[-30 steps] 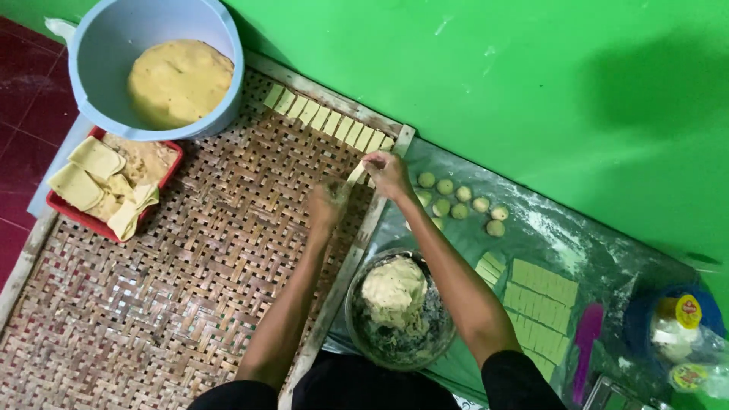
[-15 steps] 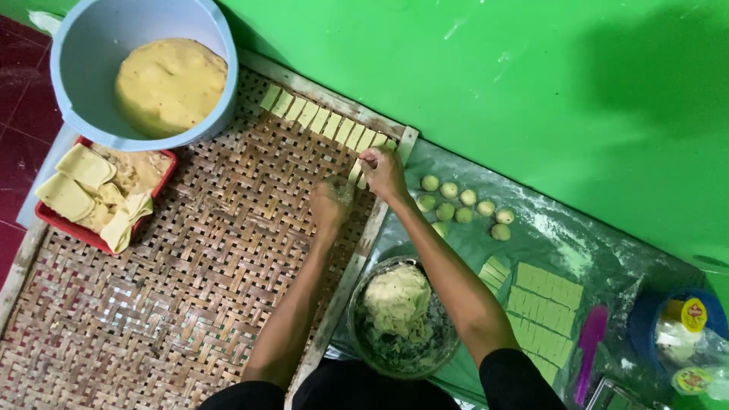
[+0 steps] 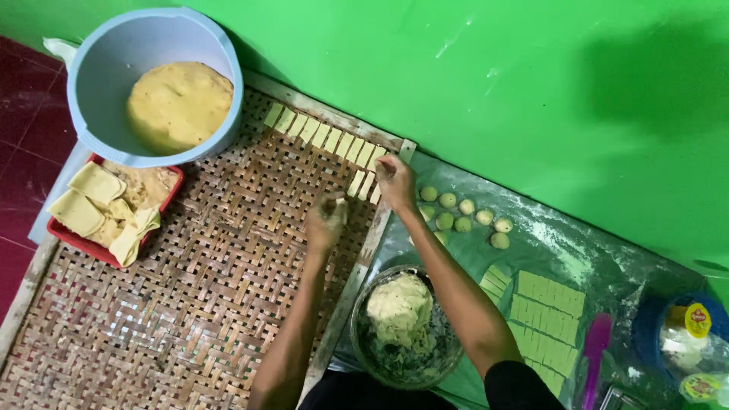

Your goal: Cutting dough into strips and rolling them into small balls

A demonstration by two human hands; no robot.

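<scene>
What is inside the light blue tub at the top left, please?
The light blue tub holds one big mound of yellow dough, smooth on top and resting against the far wall. The dough covers most of the tub's floor, so anything beneath it cannot be seen.

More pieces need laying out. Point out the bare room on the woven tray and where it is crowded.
The woven tray is bare from the red tray down to its near edge, left of the left hand. Crowded: the far edge, where dough strips line the frame beside the right hand.

Pale rectangular dough rolls (image 3: 363, 184) lie side by side on the woven tray (image 3: 190, 304).
</scene>
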